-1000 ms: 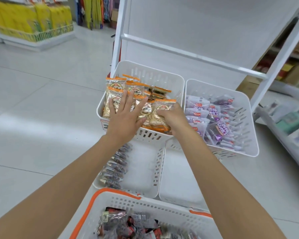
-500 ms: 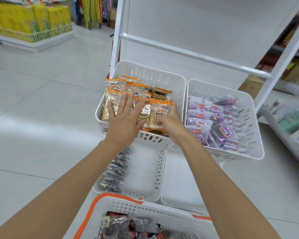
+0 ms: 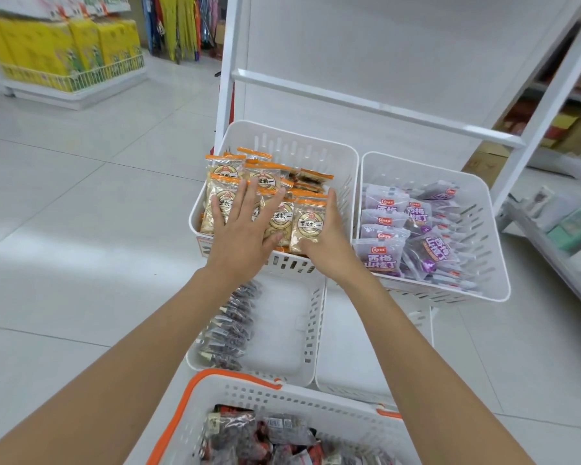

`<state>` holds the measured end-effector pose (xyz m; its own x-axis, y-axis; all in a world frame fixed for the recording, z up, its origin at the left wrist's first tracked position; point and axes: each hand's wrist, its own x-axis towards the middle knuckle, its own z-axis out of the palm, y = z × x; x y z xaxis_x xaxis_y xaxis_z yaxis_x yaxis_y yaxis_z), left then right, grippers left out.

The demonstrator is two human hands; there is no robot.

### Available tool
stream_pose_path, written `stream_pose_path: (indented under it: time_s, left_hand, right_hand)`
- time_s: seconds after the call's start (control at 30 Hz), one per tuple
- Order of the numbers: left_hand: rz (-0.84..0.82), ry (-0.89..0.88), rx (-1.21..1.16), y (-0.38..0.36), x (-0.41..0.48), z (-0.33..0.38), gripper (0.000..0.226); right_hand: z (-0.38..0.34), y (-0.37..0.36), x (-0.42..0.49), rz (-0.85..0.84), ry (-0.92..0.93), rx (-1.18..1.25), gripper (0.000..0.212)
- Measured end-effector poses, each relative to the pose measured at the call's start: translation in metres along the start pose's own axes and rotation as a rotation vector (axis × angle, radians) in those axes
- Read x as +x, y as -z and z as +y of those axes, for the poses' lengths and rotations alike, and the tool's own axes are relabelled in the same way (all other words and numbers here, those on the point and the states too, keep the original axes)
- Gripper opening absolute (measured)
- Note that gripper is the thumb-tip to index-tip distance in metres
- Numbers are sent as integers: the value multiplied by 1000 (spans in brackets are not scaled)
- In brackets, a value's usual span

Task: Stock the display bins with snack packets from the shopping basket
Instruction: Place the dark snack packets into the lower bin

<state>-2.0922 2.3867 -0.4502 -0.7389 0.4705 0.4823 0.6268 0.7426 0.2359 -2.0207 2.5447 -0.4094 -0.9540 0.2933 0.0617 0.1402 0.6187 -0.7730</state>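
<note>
Orange-and-tan snack packets (image 3: pixel 228 182) stand in rows in the upper left white bin (image 3: pixel 292 142). My left hand (image 3: pixel 242 236) lies flat on the front row with spread, straight fingers. My right hand (image 3: pixel 331 243) rests against the right edge of the rightmost front packet (image 3: pixel 307 226), fingers straight up along it; its thumb is hidden. The white shopping basket with an orange rim (image 3: pixel 282 396) sits at the bottom edge, with dark and red packets (image 3: pixel 265 437) in it.
Purple packets (image 3: pixel 416 236) fill the upper right bin (image 3: pixel 483 196). Below, a lower left bin (image 3: pixel 282 330) holds a row of dark packets (image 3: pixel 230 327) along its left side, beside another lower bin (image 3: pixel 349 350). A white rack frame (image 3: pixel 366 102) rises behind. Yellow boxes (image 3: pixel 64 45) stand far left.
My right hand has let its curled hold on the front packet go and moved to the packet's right edge with straight fingers. The packet now stands upright. My left hand stays flat.
</note>
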Motion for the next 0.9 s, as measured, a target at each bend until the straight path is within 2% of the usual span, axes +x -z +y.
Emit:
stream_pose_path:
  time_s: [0.23,0.43,0.5,0.6,0.67,0.77,0.9]
  left_hand:
    - [-1,-7,-13,6,1,5,73]
    - [8,-3,-41,16,-3,11,80]
    - [52,-10,-79,22,-8,19,73]
    - [138,-48,-143,32,-28,33,50]
    - [91,-38,-206,34,-50,40,42]
    - [-138,94,-293,22,-103,44,41]
    - [-490,223,-218,0,-197,47,44]
  right_hand:
    - [-1,-1,-5,-43,-16,-91,102]
    - [-1,2,-22,37,83,-120,84]
    - [0,1,-31,115,149,-112,72]
    - [0,0,-58,281,268,-75,47]
    - [7,-4,-80,293,294,-55,36]
    - [39,-15,-118,97,163,-112,32]
    - [107,-35,-186,-397,-28,-279,29]
